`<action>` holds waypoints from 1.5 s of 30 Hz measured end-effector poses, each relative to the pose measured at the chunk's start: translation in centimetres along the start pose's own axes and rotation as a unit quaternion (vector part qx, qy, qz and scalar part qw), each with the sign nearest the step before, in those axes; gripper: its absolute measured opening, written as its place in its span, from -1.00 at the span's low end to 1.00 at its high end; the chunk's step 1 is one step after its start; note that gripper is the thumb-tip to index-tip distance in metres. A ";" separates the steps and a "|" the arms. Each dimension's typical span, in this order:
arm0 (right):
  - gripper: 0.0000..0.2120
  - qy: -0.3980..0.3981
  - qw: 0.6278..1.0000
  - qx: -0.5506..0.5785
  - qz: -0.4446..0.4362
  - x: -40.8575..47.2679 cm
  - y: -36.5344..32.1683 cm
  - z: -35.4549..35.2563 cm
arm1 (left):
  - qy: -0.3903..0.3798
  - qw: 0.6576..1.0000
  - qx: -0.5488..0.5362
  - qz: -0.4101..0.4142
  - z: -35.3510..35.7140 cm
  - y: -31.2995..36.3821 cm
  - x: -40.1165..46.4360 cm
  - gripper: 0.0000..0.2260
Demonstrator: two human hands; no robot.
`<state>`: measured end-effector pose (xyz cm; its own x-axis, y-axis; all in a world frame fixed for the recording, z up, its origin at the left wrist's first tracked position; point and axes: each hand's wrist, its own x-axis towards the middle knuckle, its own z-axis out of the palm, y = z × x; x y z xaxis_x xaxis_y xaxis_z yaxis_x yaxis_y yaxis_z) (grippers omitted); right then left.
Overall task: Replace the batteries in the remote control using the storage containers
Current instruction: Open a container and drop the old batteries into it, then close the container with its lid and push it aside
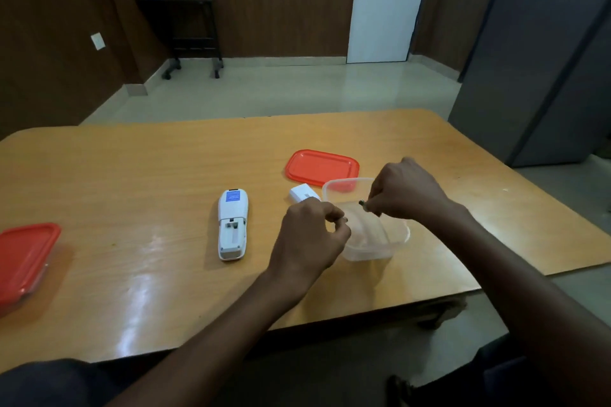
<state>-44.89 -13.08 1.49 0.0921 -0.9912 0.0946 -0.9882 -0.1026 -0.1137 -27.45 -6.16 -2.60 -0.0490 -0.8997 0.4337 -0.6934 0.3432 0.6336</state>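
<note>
A white remote control lies face down on the wooden table, its battery bay open and empty. Its white battery cover lies to the right. A clear plastic container stands open, its red lid lying behind it. My right hand hovers over the container and pinches a small battery at its fingertips. My left hand is at the container's left rim, fingers curled; a small object shows at its fingertips, too little to tell what it is.
A second container with a red lid stands closed at the table's left edge. The table's front edge runs close to my lap. A grey cabinet stands at the right, a white door and a black stand behind.
</note>
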 end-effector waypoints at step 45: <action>-0.69 0.089 0.944 0.318 0.007 11.4 0.2 1.4 | -0.104 0.773 -0.471 -0.413 -0.1 -1.8 0.7 -0.70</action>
<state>-43.88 -24.51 1.16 0.0014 -0.9693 0.2459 -0.7112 -0.1739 -0.6811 -26.14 -7.37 -3.37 -0.0525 -0.9072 -0.4174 0.2758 -0.4149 0.8671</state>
